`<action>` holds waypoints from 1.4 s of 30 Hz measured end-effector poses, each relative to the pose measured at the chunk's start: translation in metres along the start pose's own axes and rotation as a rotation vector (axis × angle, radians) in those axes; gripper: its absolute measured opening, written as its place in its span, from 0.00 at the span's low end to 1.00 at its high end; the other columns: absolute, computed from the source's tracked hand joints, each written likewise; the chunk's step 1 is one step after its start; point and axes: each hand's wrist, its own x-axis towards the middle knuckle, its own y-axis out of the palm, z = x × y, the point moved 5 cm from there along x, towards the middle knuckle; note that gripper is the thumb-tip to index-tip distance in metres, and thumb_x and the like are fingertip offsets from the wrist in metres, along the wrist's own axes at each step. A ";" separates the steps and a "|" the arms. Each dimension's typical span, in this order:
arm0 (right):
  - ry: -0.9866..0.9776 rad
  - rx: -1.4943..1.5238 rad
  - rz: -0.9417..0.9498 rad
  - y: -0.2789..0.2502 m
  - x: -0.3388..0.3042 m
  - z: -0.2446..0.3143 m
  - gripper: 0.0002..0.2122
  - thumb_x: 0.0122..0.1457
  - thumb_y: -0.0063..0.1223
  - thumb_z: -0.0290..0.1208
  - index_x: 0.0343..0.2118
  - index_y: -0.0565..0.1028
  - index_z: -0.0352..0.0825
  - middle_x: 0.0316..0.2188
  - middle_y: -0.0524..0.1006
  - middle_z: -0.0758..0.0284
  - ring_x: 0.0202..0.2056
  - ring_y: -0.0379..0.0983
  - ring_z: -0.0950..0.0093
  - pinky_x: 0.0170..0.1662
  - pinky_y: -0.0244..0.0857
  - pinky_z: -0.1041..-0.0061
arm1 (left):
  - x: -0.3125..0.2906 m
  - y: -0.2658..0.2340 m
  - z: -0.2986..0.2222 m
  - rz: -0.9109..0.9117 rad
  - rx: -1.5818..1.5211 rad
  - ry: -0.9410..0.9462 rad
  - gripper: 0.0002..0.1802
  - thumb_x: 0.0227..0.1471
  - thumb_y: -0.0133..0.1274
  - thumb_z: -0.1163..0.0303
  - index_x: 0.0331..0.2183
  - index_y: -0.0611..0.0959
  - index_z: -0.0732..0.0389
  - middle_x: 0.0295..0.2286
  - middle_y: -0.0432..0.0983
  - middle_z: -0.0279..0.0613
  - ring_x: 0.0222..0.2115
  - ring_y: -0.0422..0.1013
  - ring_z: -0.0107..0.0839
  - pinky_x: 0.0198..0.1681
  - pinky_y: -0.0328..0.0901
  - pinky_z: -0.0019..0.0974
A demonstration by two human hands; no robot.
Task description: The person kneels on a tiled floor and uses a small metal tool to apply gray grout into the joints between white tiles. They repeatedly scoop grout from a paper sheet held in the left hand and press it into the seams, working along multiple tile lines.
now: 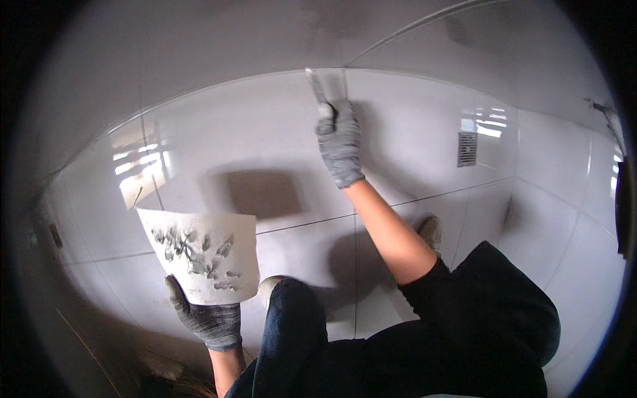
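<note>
Evidently the key relation sits upper centre: a flat, blurred tool (326,90) in the gloved right hand (340,142), long axis running roughly up the frame, its far end at the wall-floor seam (265,74). Contact there: cannot tell, too blurred. Right hand clamped round the tool, thumb along it; handle mostly hidden. Left hand (209,324), gloved, lower left, pinches the lower edge of a white sheet (244,240), thumb at its edge, other fingers out of sight behind. Grey smears (192,255) face up on it. Sheet lies down and left of the tool, well apart; right hand far nearer the seam.
</note>
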 end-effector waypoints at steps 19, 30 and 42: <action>0.800 1.285 -0.314 -0.033 0.037 -0.047 0.11 0.63 0.39 0.40 0.25 0.64 0.42 0.11 0.59 0.77 0.12 0.52 0.82 0.20 0.55 0.80 | -0.003 0.009 -0.012 -0.033 0.678 0.300 0.28 0.60 0.34 0.56 0.57 0.57 0.58 0.56 0.54 0.46 0.53 0.57 0.44 0.55 0.53 0.53; 0.770 1.434 -0.399 -0.033 0.040 -0.043 0.12 0.62 0.40 0.40 0.23 0.65 0.42 0.11 0.60 0.77 0.11 0.51 0.82 0.19 0.56 0.81 | -0.002 0.010 -0.008 -0.097 0.397 0.107 0.29 0.59 0.31 0.52 0.57 0.58 0.58 0.56 0.55 0.45 0.54 0.56 0.44 0.56 0.53 0.52; 0.721 0.674 -0.032 -0.030 0.013 -0.047 0.11 0.58 0.48 0.40 0.26 0.70 0.38 0.14 0.67 0.74 0.15 0.62 0.79 0.23 0.64 0.71 | 0.003 -0.026 -0.017 0.176 0.801 0.443 0.43 0.44 0.55 0.78 0.58 0.54 0.51 0.57 0.51 0.47 0.54 0.57 0.43 0.55 0.57 0.50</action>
